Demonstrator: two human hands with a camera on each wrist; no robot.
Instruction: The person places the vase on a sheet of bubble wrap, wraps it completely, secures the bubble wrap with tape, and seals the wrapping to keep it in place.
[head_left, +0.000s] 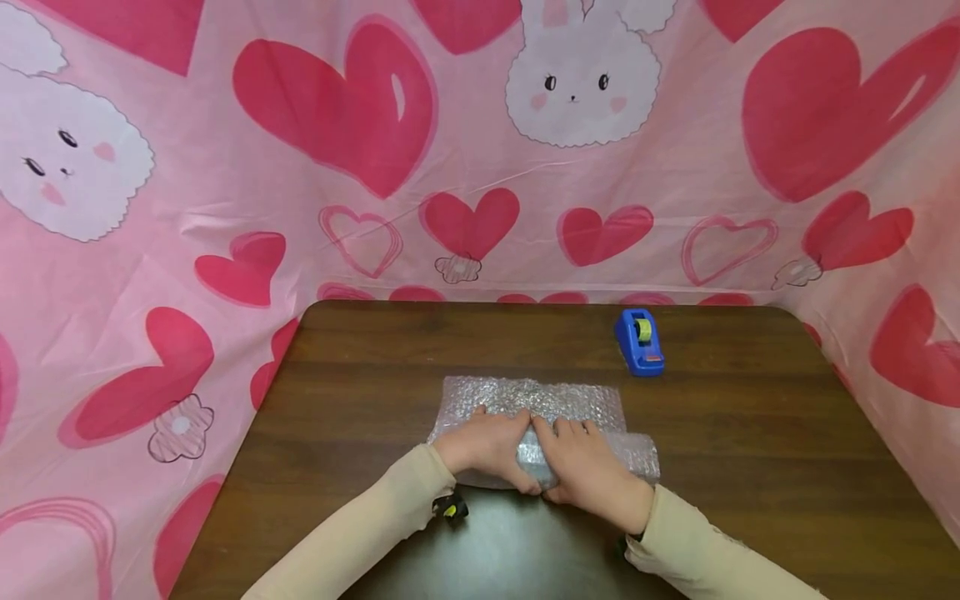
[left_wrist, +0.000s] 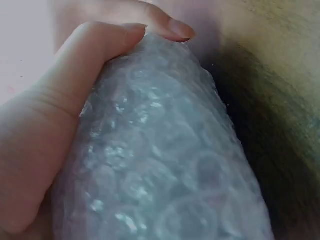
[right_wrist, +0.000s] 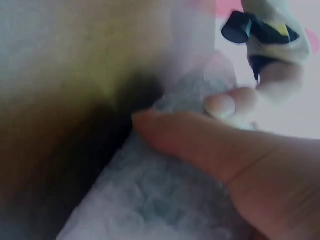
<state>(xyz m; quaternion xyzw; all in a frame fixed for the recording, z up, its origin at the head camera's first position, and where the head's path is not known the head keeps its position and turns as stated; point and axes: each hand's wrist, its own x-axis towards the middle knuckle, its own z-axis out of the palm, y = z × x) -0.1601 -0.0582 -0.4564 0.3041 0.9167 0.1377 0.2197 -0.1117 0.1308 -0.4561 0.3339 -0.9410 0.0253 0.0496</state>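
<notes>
A bundle rolled in clear bubble wrap (head_left: 534, 457) lies crosswise on the table, and a flat stretch of the same sheet (head_left: 536, 393) spreads out beyond it. My left hand (head_left: 487, 446) grips the roll, thumb on the near side and fingers over the top. Close beside it, my right hand (head_left: 588, 471) holds the roll in the same way, the two hands nearly meeting at its middle. In the left wrist view the wrap (left_wrist: 160, 150) looks thick and rounded under the thumb. The right wrist view shows the right thumb (right_wrist: 185, 137) lying across the bubbles. Whatever is inside is hidden by the layers.
A blue tape dispenser (head_left: 640, 343) with a yellowish roll stands at the back right of the dark wooden table (head_left: 360, 358). Behind and at both sides hangs a pink cloth (head_left: 465, 158) printed with hearts and rabbits.
</notes>
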